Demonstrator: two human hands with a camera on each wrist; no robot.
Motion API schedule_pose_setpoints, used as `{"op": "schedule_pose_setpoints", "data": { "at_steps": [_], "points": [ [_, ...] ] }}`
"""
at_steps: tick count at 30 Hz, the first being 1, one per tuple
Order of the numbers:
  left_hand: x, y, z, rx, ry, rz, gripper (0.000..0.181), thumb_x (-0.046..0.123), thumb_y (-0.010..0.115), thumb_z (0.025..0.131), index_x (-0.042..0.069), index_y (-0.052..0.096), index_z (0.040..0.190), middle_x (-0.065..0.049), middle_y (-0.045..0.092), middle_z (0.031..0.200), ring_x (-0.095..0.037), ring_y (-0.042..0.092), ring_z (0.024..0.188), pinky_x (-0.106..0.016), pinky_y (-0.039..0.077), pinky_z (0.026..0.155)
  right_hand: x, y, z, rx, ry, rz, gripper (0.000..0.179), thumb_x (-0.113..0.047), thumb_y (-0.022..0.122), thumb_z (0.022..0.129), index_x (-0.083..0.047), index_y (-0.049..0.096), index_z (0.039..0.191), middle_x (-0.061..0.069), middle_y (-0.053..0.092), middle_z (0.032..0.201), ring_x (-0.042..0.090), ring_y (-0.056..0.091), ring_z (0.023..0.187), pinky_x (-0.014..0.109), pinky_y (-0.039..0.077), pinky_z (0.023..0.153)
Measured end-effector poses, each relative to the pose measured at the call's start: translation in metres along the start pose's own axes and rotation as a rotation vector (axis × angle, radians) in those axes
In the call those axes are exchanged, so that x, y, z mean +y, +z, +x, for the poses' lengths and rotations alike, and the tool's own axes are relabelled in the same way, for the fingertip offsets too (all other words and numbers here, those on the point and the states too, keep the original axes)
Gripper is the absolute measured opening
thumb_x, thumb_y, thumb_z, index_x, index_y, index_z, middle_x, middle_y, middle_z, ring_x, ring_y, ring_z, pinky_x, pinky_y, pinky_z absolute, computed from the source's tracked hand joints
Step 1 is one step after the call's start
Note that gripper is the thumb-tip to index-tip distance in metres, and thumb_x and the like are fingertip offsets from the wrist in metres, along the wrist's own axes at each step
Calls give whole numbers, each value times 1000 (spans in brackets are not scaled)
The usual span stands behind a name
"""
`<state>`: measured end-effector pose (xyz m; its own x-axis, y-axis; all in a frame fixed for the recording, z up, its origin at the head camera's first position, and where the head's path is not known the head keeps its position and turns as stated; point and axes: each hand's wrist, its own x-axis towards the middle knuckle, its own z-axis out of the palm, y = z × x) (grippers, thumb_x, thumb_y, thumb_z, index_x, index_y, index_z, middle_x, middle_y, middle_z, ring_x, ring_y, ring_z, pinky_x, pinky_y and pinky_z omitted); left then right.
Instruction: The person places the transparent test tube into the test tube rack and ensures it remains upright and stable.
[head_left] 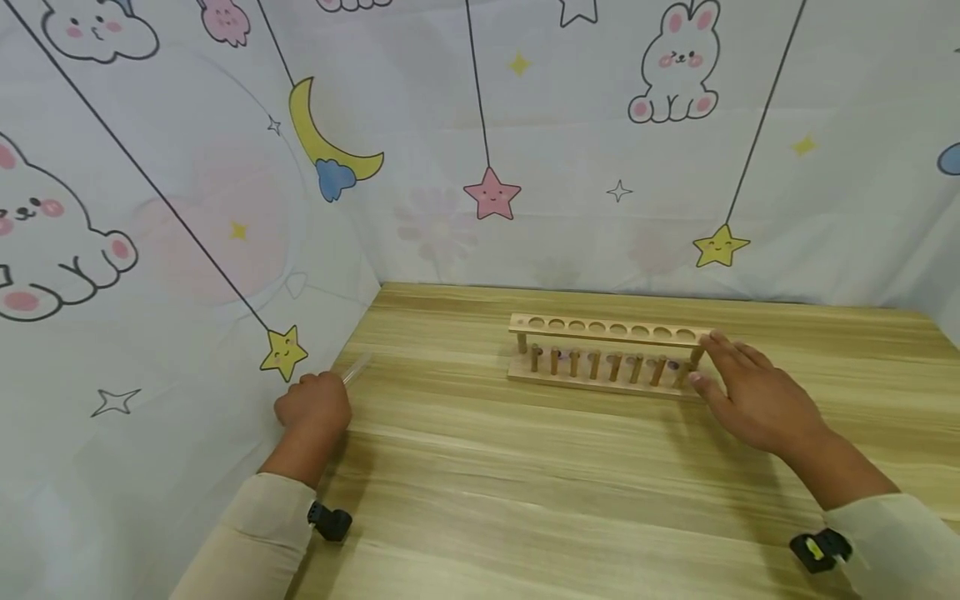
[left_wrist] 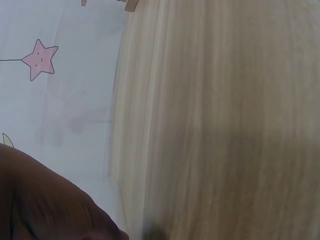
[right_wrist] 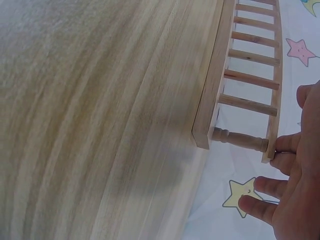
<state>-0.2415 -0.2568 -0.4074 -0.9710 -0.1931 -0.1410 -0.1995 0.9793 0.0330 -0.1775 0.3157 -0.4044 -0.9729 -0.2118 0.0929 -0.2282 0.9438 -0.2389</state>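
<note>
Two hands worked at opposite ends of the wooden table [head_left: 525,500]. The left hand [head_left: 313,402], at the table's left edge beside the cloth backdrop [head_left: 187,250], had its fingers curled round a clear glass tube [head_left: 356,368] whose long axis ran up and to the right, toward the test-tube rack [head_left: 603,354]. The right hand [head_left: 753,392], the nearer to the rack, lay with fingers straight and spread, their tips touching the rack's right end. The rack's long axis ran left to right. The tube's held end was hidden in the fist, and its faint outline was hard to trace.
</note>
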Motion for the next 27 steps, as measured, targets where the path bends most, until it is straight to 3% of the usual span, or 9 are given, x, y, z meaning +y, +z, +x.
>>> {"op": "schedule_pose_setpoints", "data": {
  "at_steps": [8,18,27],
  "points": [
    [-2,4,2,-25,-1,21,29,4,48,101,-19,60,114,-37,58,104,-52,60,96,-66,48,70,1,1,1,-1,1,0,73,-51,31,111,1,19,162,25,18,166,57,24,143,75,33,100],
    [-3,5,3,-28,-31,5,26,4,48,101,-16,62,111,-33,61,101,-49,62,93,-62,48,65,0,0,1,6,-3,8,73,-51,31,111,0,18,162,24,17,166,58,25,142,75,32,100],
    [-4,2,1,-44,-16,-2,25,4,49,100,-13,65,108,-30,63,98,-45,64,91,-56,50,62,1,2,1,17,-11,18,73,-50,32,111,1,17,162,26,17,166,58,26,142,74,31,101]
  ]
}}
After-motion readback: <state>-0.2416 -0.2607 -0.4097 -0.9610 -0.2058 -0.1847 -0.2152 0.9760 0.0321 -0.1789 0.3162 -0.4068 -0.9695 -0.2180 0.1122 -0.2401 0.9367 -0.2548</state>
